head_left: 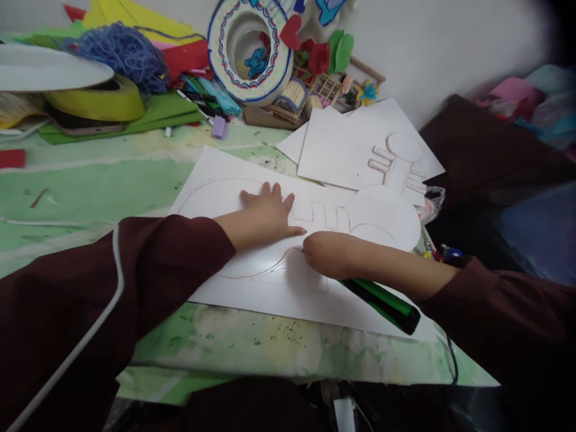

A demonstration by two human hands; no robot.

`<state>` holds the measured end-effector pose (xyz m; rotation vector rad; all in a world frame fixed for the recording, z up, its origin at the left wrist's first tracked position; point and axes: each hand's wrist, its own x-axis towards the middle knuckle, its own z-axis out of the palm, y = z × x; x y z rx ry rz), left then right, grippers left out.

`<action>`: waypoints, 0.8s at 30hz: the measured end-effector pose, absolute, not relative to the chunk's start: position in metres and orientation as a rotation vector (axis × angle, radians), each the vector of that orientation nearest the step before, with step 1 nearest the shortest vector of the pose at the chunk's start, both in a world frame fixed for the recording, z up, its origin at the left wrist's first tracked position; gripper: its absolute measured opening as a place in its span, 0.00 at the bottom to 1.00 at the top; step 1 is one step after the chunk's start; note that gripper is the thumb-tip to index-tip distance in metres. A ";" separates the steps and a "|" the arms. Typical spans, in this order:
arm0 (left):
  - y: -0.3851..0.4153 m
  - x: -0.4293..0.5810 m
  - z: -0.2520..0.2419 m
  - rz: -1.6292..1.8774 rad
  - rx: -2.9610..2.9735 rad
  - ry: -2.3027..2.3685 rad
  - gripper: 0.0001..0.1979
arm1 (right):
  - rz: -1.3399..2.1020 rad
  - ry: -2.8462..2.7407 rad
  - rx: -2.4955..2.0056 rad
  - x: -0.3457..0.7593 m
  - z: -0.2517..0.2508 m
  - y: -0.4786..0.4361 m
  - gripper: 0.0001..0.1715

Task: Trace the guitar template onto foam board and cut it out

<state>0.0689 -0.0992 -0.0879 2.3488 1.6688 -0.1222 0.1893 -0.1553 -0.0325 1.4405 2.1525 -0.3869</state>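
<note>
A large white sheet [252,294] with pencilled outlines lies at the middle of the table. My left hand [270,216] rests flat on it with the fingers spread and nothing held. Just to the right, my right hand [330,255] is closed round a green and black cutter [382,303]. Its handle sticks out below the hand towards the lower right, and its tip meets the sheet beside a curved line. The fingers of this hand are mostly hidden from view.
More white sheets [337,147] with a drawing lie behind. Farther back are a decorated white ring [217,48], blue yarn [119,51], yellow tape [101,102] and green sheets [166,114]. A white cable [96,327] crosses my left sleeve. The table's front edge is near.
</note>
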 end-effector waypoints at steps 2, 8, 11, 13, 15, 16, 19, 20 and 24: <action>-0.098 0.069 -0.089 -0.120 2.346 1.664 0.50 | -0.331 2.061 1.338 0.190 -0.031 -0.158 0.11; -0.093 0.068 -0.096 -0.078 2.332 1.655 0.53 | -0.322 1.989 1.255 0.191 -0.031 -0.165 0.13; -0.092 0.068 -0.097 -0.085 2.322 1.647 0.53 | -0.326 1.999 1.285 0.193 -0.035 -0.166 0.12; -0.092 0.069 -0.096 -0.104 2.315 1.646 0.53 | -0.332 1.999 1.308 0.194 -0.036 -0.166 0.12; -0.093 0.069 -0.095 -0.119 2.320 1.654 0.52 | -0.325 1.985 1.274 0.194 -0.036 -0.165 0.12; -0.093 0.069 -0.094 -0.126 2.326 1.659 0.52 | -0.317 1.976 1.252 0.194 -0.035 -0.166 0.12; -0.095 0.069 -0.091 -0.145 2.336 1.668 0.51 | -0.299 1.957 1.208 0.192 -0.032 -0.168 0.12; -0.095 0.069 -0.091 -0.147 2.338 1.669 0.51 | -0.294 1.956 1.204 0.192 -0.031 -0.169 0.12; -0.095 0.070 -0.092 -0.138 2.339 1.682 0.51 | -0.285 1.935 1.166 0.190 -0.029 -0.171 0.14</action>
